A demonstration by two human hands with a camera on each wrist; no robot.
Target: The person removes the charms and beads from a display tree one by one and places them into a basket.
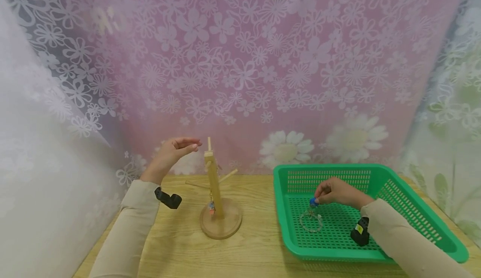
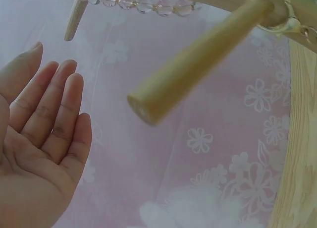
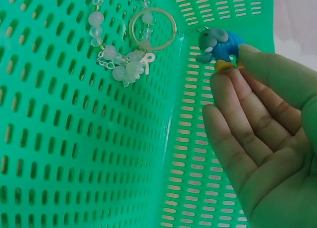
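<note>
- Pinching the blue elephant charm (image 3: 229,43) between thumb and fingertips, the right hand (image 1: 338,191) has the nearer grip; the charm sits right at its fingertips, over the left part of the green basket (image 1: 297,251).
- The charm's gold ring (image 3: 175,30) dangles below the fingertips in the head view, so charm and ring make one roughly upright line; the pinched end is the charm, and the ring is free.
- A pale beaded bracelet (image 3: 96,20) appears to lie in the basket just beneath the ring; whether the two touch, I cannot tell.
- The relation that matters most, in my judgement: the wooden stand (image 1: 214,190) is well to the left of the charm, with the basket's left wall between them on the surface (image 1: 259,219).
- One peg (image 1: 229,175) slants from the post towards the right, the side facing the charm.
- The left hand (image 1: 169,157) is far closer to the stand, just left of its top peg (image 1: 209,143) and apart from it; its grip is empty, fingers extended and thumb spread away.
</note>
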